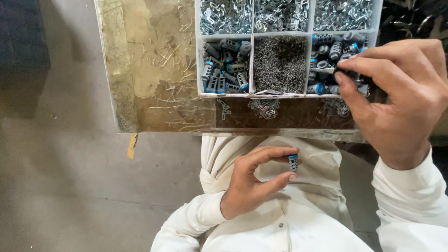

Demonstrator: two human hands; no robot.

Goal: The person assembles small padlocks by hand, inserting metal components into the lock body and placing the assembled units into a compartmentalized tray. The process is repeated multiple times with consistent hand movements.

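Blue-capped grey ribbed plastic piece is pinched in my left hand; right hand fingers close on another in the white compartment tray. Next, I judge, lift it out carefully.

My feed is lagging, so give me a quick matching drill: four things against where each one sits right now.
1. left hand
2. right hand
3. thin dark pins
4. shiny metal clips

A. middle compartment, lower row
B. over the lower right compartment
C. upper left compartment
D. over the lap, pinching a small grey part with a blue cap

Pairs: 1-D, 2-B, 3-A, 4-C
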